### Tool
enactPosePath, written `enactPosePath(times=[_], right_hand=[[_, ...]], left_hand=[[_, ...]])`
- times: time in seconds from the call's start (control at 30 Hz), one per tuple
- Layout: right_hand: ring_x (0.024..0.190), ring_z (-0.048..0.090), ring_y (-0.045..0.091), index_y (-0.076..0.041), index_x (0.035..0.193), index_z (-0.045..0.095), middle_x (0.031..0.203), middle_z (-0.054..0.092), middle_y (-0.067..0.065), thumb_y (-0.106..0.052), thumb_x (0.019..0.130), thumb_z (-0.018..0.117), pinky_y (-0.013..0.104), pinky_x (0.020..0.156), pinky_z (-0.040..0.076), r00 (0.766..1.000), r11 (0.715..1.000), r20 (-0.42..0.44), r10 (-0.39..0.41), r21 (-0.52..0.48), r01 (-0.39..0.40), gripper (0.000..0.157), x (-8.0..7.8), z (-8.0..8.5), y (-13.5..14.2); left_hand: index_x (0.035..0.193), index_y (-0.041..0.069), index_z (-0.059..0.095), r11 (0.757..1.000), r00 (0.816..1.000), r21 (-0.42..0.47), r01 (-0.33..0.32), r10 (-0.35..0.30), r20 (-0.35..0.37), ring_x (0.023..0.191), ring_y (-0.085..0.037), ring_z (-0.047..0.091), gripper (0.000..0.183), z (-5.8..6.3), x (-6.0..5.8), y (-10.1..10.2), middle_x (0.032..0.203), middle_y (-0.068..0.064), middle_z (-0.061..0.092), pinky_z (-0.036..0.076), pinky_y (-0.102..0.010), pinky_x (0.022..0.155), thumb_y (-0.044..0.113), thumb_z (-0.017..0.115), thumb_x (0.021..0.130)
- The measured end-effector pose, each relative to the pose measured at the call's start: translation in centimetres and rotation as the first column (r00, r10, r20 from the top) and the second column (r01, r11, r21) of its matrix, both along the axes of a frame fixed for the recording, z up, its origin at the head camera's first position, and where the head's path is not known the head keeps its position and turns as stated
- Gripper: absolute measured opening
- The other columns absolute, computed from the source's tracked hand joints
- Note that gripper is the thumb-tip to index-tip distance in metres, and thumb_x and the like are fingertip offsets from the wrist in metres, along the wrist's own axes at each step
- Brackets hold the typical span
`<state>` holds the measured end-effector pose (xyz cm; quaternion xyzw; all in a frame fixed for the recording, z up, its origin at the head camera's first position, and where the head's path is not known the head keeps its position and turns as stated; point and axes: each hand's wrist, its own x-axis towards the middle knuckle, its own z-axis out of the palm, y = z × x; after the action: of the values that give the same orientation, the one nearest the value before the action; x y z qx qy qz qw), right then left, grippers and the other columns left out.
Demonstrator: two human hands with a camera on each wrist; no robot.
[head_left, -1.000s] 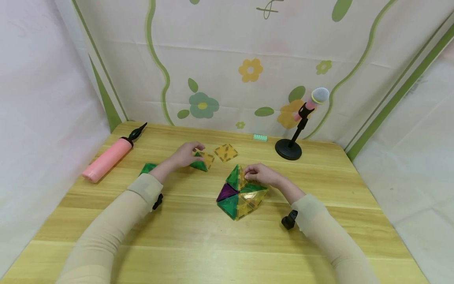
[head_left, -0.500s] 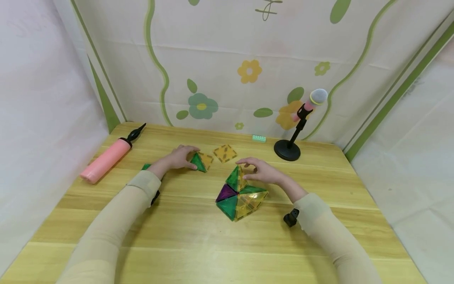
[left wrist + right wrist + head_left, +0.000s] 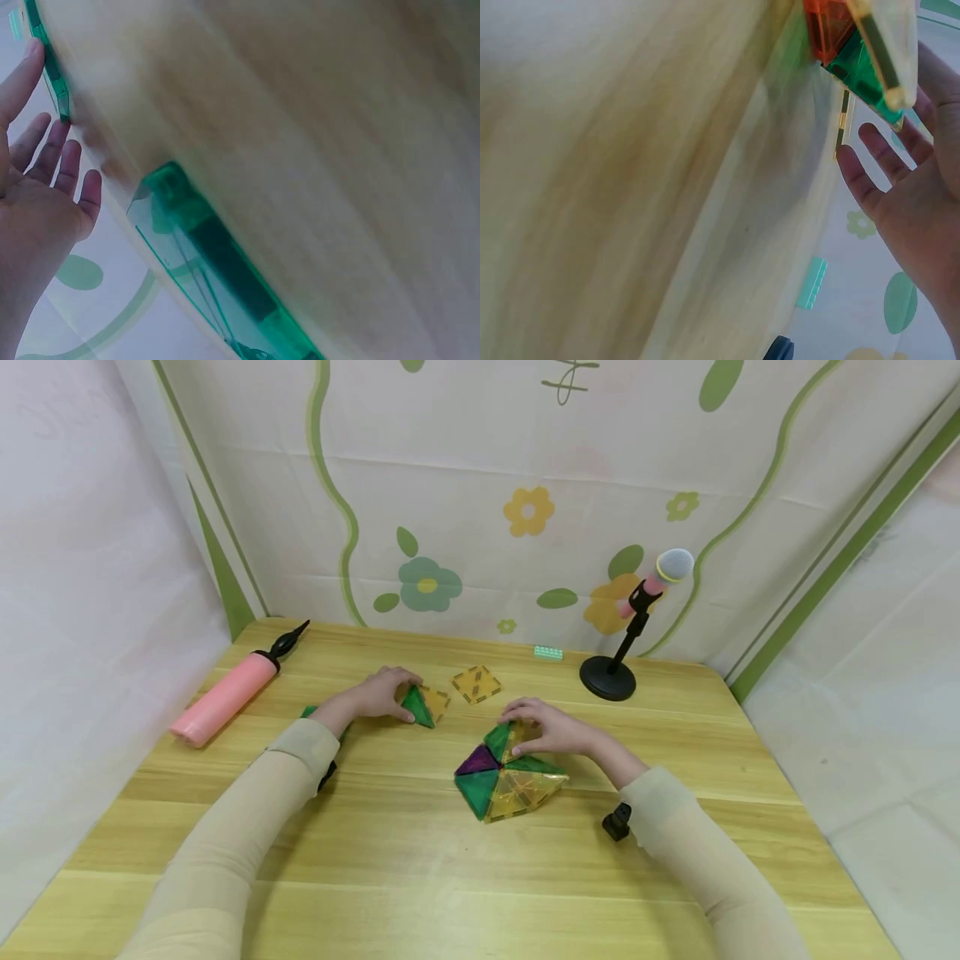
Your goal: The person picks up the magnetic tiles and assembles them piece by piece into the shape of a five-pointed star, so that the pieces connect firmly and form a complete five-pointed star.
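Note:
In the head view my left hand (image 3: 378, 693) pinches a green triangular magnetic tile (image 3: 417, 706) between thumb and fingers. A yellow triangular tile (image 3: 436, 702) adjoins its right side. My right hand (image 3: 555, 727) grips the back of a raised cluster of magnetic tiles (image 3: 476, 792), green, purple and yellow, thumb on the near side and fingers on the far side. The right wrist view shows the cluster's green tile (image 3: 864, 75) beside the fingers. Another green tile (image 3: 225, 262) lies under my left wrist, partly hidden by the forearm in the head view.
A yellow square tile (image 3: 476, 683) lies between and beyond the hands. Further back sits a small mint block (image 3: 548, 652). A toy microphone on a black stand (image 3: 607, 678) is at the back right, a pink pump (image 3: 225, 700) at the left. A fabric wall borders the table.
My left hand's fingers have closed in on the green tile, which has shifted slightly. My right hand has lowered from above onto the cluster, which has tilted and turned a little.

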<state>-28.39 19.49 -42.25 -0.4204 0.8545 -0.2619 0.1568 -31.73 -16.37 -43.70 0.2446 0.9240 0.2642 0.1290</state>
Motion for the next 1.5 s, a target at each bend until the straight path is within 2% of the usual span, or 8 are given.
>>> enactPosePath(times=[0.17, 0.3, 0.5, 0.7, 0.9, 1.1, 1.3, 1.5], right_hand=[[0.118, 0.045, 0.022, -0.019, 0.125, 0.059, 0.132, 0.045, 0.007, -0.041, 0.082, 0.071, 0.043, 0.09, 0.046, 0.998, 0.998, -0.008, -0.057, -0.004, 0.057, 0.05, 0.3, -0.2, 0.7], [0.116, 0.045, 0.022, -0.022, 0.121, 0.06, 0.13, 0.046, 0.007, -0.043, 0.081, 0.071, 0.041, 0.088, 0.044, 0.993, 0.994, -0.024, -0.113, 0.002, 0.113, 0.046, 0.7, -0.5, 1.2], [0.108, 0.049, 0.019, -0.021, 0.115, 0.061, 0.118, 0.05, 0.001, -0.042, 0.08, 0.073, 0.039, 0.087, 0.043, 0.98, 0.982, -0.063, -0.188, -0.01, 0.188, 0.042, 1.2, -0.7, 1.7], [0.099, 0.05, 0.016, -0.019, 0.11, 0.06, 0.109, 0.05, -0.001, -0.046, 0.079, 0.073, 0.039, 0.088, 0.044, 0.963, 0.969, -0.108, -0.246, 0.004, 0.247, 0.043, 1.8, -0.9, 2.3], [0.09, 0.048, 0.015, -0.019, 0.107, 0.059, 0.102, 0.05, -0.001, -0.055, 0.077, 0.07, 0.034, 0.079, 0.043, 0.945, 0.949, -0.116, -0.307, 0.032, 0.312, 0.048, 2.4, -0.8, 2.4], [0.079, 0.045, 0.015, -0.02, 0.101, 0.059, 0.094, 0.05, -0.001, -0.059, 0.075, 0.069, 0.031, 0.069, 0.04, 0.934, 0.939, -0.133, -0.332, 0.045, 0.341, 0.048, 3.0, -0.7, 2.4], [0.071, 0.042, 0.013, -0.02, 0.094, 0.056, 0.08, 0.047, -0.002, -0.06, 0.075, 0.069, 0.03, 0.064, 0.037, 0.941, 0.946, -0.125, -0.315, 0.038, 0.322, 0.046, 3.1, -1.1, 2.4], [0.069, 0.042, 0.013, -0.019, 0.097, 0.057, 0.079, 0.047, -0.002, -0.06, 0.077, 0.067, 0.029, 0.062, 0.037, 0.945, 0.949, -0.104, -0.309, 0.036, 0.314, 0.047, 3.1, -1.0, 2.2]], left_hand=[[0.14, 0.007, 0.044, 0.997, 0.999, -0.072, 0.017, -0.015, 0.029, 0.131, -0.039, 0.029, 0.077, 0.2, 0.0, -0.1, 0.142, -0.017, 0.039, 0.018, -0.065, 0.106, 0.036, 0.078, 0.077], [0.139, 0.007, 0.045, 0.994, 0.999, -0.109, 0.03, -0.027, 0.027, 0.129, -0.04, 0.029, 0.078, 0.3, 0.3, -0.2, 0.139, -0.019, 0.039, 0.021, -0.063, 0.105, 0.04, 0.077, 0.077], [0.135, 0.005, 0.048, 0.993, 1.0, -0.114, 0.018, -0.017, 0.008, 0.129, -0.04, 0.029, 0.075, 0.3, 0.8, -0.4, 0.138, -0.02, 0.039, 0.023, -0.063, 0.104, 0.042, 0.078, 0.076], [0.133, 0.004, 0.046, 0.995, 1.0, -0.099, -0.009, 0.012, 0.025, 0.128, -0.04, 0.031, 0.075, 0.6, 1.4, -0.3, 0.138, -0.02, 0.04, 0.024, -0.061, 0.104, 0.04, 0.078, 0.076], [0.133, 0.003, 0.041, 0.999, 0.998, -0.016, -0.038, 0.038, 0.053, 0.126, -0.038, 0.039, 0.075, 0.6, 1.6, -0.2, 0.135, -0.022, 0.045, 0.029, -0.056, 0.105, 0.031, 0.08, 0.076], [0.125, 0.003, 0.045, 0.99, 0.996, 0.121, -0.077, 0.069, 0.064, 0.112, -0.033, 0.049, 0.055, 0.7, 1.9, -0.5, 0.124, -0.021, 0.05, 0.041, -0.046, 0.095, 0.02, 0.075, 0.082], [0.111, 0.003, 0.052, 0.969, 0.993, 0.217, -0.118, 0.117, 0.02, 0.092, -0.023, 0.051, 0.029, 1.0, 2.1, -0.4, 0.104, -0.013, 0.056, 0.044, -0.036, 0.08, 0.015, 0.066, 0.089], [0.111, 0.003, 0.055, 0.949, 0.988, 0.277, -0.152, 0.142, 0.053, 0.095, -0.024, 0.055, 0.02, 1.6, 2.4, 0.1, 0.103, -0.011, 0.059, 0.045, -0.036, 0.081, 0.012, 0.06, 0.093]])
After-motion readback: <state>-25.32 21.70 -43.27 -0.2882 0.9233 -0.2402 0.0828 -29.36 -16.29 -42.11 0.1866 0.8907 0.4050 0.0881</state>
